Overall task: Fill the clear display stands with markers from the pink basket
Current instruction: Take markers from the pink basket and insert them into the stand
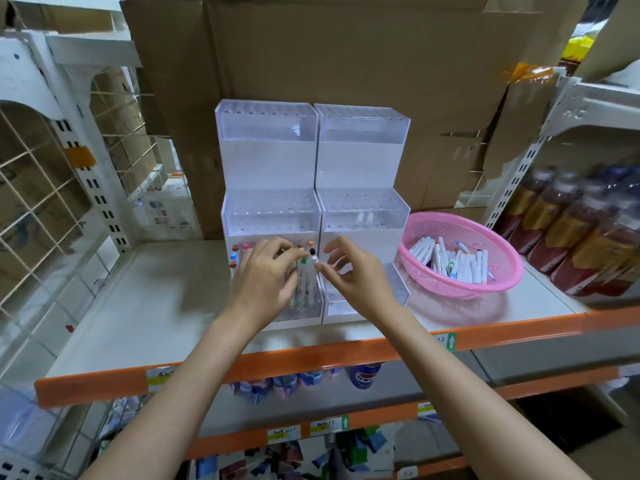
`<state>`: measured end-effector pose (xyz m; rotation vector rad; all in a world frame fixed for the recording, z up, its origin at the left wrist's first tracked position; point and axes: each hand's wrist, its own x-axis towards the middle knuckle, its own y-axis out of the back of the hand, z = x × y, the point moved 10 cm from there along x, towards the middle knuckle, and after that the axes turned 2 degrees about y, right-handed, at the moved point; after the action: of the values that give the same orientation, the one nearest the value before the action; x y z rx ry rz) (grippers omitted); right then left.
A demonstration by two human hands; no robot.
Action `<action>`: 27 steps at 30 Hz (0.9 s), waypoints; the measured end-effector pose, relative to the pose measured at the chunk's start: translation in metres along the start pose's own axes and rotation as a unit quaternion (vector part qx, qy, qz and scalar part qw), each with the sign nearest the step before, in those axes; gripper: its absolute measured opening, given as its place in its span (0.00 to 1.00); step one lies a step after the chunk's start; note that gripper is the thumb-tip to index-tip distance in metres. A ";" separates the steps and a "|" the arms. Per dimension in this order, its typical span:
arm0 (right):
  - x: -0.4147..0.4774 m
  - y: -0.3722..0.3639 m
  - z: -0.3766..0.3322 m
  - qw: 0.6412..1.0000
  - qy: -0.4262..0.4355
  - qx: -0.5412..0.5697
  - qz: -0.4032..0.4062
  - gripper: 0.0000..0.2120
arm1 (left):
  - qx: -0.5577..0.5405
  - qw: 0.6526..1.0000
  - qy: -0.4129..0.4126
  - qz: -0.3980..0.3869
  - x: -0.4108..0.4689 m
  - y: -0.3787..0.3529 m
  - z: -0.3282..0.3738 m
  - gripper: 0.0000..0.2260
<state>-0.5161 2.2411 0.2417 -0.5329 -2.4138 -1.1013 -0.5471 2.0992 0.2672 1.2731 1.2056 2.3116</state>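
Markers (306,271) at the front tier of the left stand (270,168): seating step.

My left hand (265,275) is curled round a small upright cluster at the lowest step of that stand. My right hand (356,275) is narrow, thumb and forefinger at a white cap; I cannot tell whether the pinch has closed. The far rows of this tier show coloured caps. The upper tiers and the right stand (360,168) look mostly bare. More stock lies in the pink basket (512,268), on the shelf (156,306) just right of the stands. My judgement for doing it well: one marker per hole, lowered straight, cap up. Left hand steadies the neighbours so none tips. Fill from the far row forward, so my fingers have room. Likely fault: a tilted barrel jams in the hole or knocks the row.
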 end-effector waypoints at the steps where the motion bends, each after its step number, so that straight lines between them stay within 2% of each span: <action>1: -0.002 0.008 0.002 1.000 0.001 -0.008 0.008 0.13 | -0.006 1.000 -0.008 0.000 0.004 -0.001 0.006 0.13; 8: -0.020 0.073 0.041 0.994 -0.019 -0.092 0.055 0.14 | -0.071 0.994 -0.085 -0.021 0.038 -0.035 0.075 0.13; 14: -0.035 0.142 0.108 0.981 -0.104 -0.146 0.076 0.18 | -0.111 0.976 -0.131 -0.133 0.061 -0.110 0.137 0.13; 17: -0.040 0.162 0.147 0.967 -0.155 -0.198 0.043 0.11 | -0.119 0.970 -0.127 -0.168 0.076 -0.145 0.157 0.18; 20: -0.041 0.173 0.186 0.952 -0.197 -0.231 -0.022 0.13 | -0.117 0.968 -0.121 -0.185 0.092 -0.172 0.169 0.12; 22: -0.038 0.172 0.205 0.949 -0.214 -0.221 -0.074 0.15 | -0.116 0.968 -0.111 -0.191 0.105 -0.189 0.172 0.09; 27: -0.019 0.161 0.233 0.943 -0.225 -0.192 -0.156 0.10 | -0.084 0.963 -0.064 -0.248 0.128 -0.232 0.166 0.12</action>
<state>-0.4710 2.5171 0.1919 -0.5887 -2.7466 -1.7767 -0.5317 2.4065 0.2134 0.9156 1.1035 1.8910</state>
